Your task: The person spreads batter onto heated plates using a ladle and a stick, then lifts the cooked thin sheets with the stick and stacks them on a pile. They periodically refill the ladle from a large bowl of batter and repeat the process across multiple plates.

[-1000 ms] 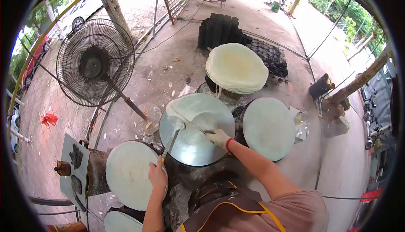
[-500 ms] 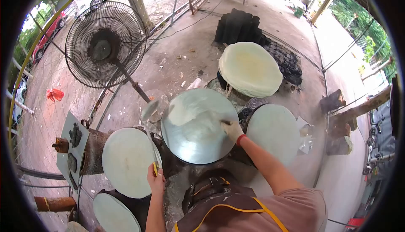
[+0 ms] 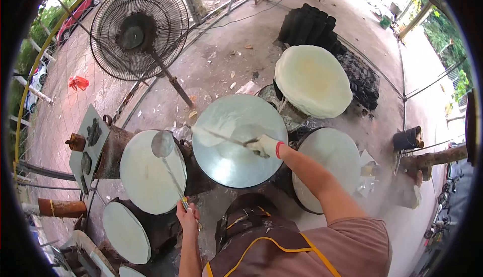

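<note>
Nearest, the left hand (image 3: 187,218) is closed around the handle of a ladle (image 3: 163,144), whose bowl hovers over the left round griddle (image 3: 151,176). Further out, the gloved right hand (image 3: 262,146) grips a thin stick (image 3: 221,137) lying across the centre griddle (image 3: 236,143). Beyond sits a stack of thin sheets (image 3: 312,79).

A single head-worn fisheye camera looks steeply down and forward over the person's apron (image 3: 261,249) onto round griddles (image 3: 239,140), near at arm's length; the floor fan (image 3: 139,31) and concrete yard stretch beyond, edges curved dark.
</note>
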